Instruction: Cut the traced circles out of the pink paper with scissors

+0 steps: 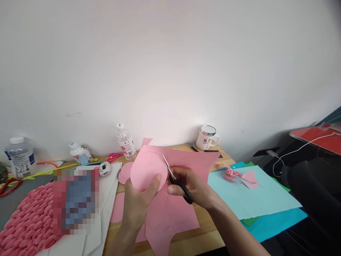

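Note:
My left hand (142,199) grips a pink paper sheet (183,161) near its left side, thumb on top of a rounded, partly cut lobe. Black-handled scissors (186,192) are in my right hand (194,186). Their blades are slightly apart at the sheet, beside the rounded lobe, pointing up and left. Faint curved lines show on the sheet. More pink paper lies beneath it on the wooden table (197,243). Pink paper circles (126,170) rest left of my hands, partly hidden by the sheet and my left hand.
A white mug (206,138) and a clear bottle (126,144) stand by the wall. Pink scraps (233,173) lie on light-blue paper (255,199) at right. On the left are a pink braided piece (32,213), a roll of tape (105,169) and a larger bottle (20,158).

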### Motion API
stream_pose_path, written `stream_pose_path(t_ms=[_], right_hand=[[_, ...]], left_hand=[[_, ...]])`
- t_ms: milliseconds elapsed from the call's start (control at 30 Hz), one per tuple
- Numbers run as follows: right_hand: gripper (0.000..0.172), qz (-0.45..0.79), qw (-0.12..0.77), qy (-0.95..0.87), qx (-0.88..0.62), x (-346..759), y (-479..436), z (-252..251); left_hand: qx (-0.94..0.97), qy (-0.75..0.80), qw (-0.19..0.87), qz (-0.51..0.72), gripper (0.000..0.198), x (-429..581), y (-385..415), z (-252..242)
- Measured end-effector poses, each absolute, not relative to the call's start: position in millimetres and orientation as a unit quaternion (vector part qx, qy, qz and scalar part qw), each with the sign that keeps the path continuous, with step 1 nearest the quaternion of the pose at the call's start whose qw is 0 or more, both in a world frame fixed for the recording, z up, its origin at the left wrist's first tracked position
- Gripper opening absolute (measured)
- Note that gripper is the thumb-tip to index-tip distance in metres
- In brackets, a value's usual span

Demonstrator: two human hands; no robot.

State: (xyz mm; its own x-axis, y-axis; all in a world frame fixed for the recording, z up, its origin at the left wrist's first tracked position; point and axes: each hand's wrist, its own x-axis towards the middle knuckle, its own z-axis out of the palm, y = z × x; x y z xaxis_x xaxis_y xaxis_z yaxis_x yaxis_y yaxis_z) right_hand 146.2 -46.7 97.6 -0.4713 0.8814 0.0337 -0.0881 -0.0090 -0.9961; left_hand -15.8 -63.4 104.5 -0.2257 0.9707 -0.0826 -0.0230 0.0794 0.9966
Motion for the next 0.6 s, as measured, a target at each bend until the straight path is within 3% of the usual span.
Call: stream_pose_path(t_ms=[600], right_hand=[[0.042,0.628,0.379,-0.576,-0.361,148.8,-48.9,96.2]], left_hand=[[0.435,0.565,0.482,0.509,0.033,-22.8,-57.5,110.3]])
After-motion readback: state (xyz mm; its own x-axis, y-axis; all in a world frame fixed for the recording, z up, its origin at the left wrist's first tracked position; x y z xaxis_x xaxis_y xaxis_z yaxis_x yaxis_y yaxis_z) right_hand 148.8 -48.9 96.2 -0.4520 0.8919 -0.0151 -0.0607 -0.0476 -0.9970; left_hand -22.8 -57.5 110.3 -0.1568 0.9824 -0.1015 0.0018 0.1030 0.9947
